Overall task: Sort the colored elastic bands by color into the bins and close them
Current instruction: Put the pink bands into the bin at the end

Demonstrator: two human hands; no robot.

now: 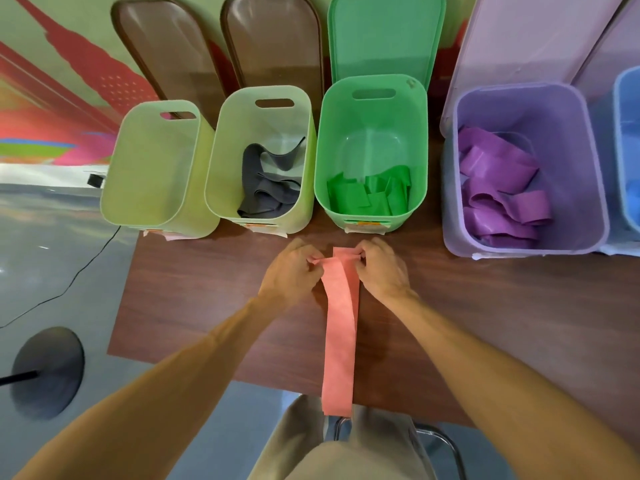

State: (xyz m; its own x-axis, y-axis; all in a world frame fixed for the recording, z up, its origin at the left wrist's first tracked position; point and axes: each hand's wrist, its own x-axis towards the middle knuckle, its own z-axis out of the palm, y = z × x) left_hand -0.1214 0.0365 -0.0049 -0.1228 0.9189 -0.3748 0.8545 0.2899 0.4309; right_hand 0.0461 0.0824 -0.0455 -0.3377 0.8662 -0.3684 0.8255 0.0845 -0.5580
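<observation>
- The left hand [291, 271] and right hand [382, 270] are close together above the desk [194, 292]. Each pinches the top end of one pink band [341, 341] with curled fingers.
- The band runs back over the desk toward the person, and its lower end passes the near edge.
- Just beyond the hands stand a pale bin [225, 161] holding grey bands [259, 181] and a green bin [374, 126] holding green bands [367, 195].
- Left of these is an empty bin [145, 188].
- To the right is a purple bin [554, 126] with purple bands [498, 188], then a blue bin [627, 133] cut off by the frame.
- Behind the open bins, brown lids [162, 46], a green lid [384, 36] and a lilac lid [526, 39] stand upright.
- A cable [69, 278] trails on the floor [52, 237] at the left.
</observation>
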